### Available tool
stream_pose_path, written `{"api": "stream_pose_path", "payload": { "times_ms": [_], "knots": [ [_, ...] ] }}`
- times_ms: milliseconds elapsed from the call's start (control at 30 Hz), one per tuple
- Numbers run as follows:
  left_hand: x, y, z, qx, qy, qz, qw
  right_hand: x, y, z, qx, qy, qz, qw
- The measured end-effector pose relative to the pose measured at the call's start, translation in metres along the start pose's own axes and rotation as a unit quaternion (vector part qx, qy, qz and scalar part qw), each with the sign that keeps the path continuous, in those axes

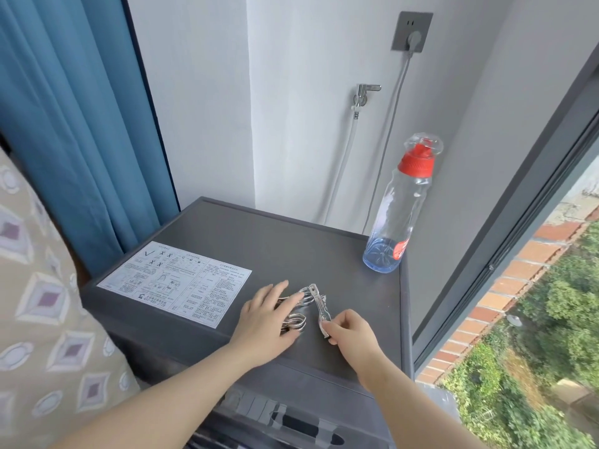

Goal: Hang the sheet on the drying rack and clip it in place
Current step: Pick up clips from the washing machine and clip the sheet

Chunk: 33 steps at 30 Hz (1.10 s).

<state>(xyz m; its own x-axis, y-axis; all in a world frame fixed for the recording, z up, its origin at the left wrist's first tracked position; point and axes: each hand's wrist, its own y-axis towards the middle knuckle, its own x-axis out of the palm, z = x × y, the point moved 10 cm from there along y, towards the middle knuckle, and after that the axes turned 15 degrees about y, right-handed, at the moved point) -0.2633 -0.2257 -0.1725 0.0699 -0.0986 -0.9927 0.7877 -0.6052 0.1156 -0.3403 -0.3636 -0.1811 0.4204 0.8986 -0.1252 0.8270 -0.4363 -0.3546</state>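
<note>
A small pile of metal clips (296, 320) lies on the grey lid of a washing machine (269, 244). My left hand (264, 319) rests flat on the pile with fingers straight. My right hand (350, 327) pinches the near end of one metal clip (319, 303), which points away from me across the lid. A patterned beige sheet (42, 306) with diamond shapes hangs at the left edge of the view. No drying rack is in view.
A clear bottle with a red cap (400, 212) stands at the lid's far right corner. An instruction sticker (176, 283) covers the lid's left part. Blue curtain (74, 118) at left, window frame (505, 202) at right, tap (364, 94) and wall socket (411, 30) behind.
</note>
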Motion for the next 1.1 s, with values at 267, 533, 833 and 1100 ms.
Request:
{"api": "stream_pose_path", "payload": {
  "times_ms": [267,533,833,1100],
  "knots": [
    [0.0,0.002,-0.002,-0.045,0.064,-0.01,0.997,-0.004,-0.001,-0.002,-0.01,-0.042,0.02,0.999],
    [-0.016,-0.01,-0.018,-0.072,0.058,0.073,0.993,-0.017,0.002,-0.014,-0.03,-0.181,0.015,0.983],
    [-0.021,-0.012,-0.017,-0.068,0.087,0.063,0.992,0.005,0.008,-0.023,-0.071,-0.3,0.024,0.951],
    [-0.03,-0.016,-0.031,-0.153,0.066,-0.048,0.985,0.011,0.002,-0.007,0.0,-0.276,-0.006,0.961]
  ]
}}
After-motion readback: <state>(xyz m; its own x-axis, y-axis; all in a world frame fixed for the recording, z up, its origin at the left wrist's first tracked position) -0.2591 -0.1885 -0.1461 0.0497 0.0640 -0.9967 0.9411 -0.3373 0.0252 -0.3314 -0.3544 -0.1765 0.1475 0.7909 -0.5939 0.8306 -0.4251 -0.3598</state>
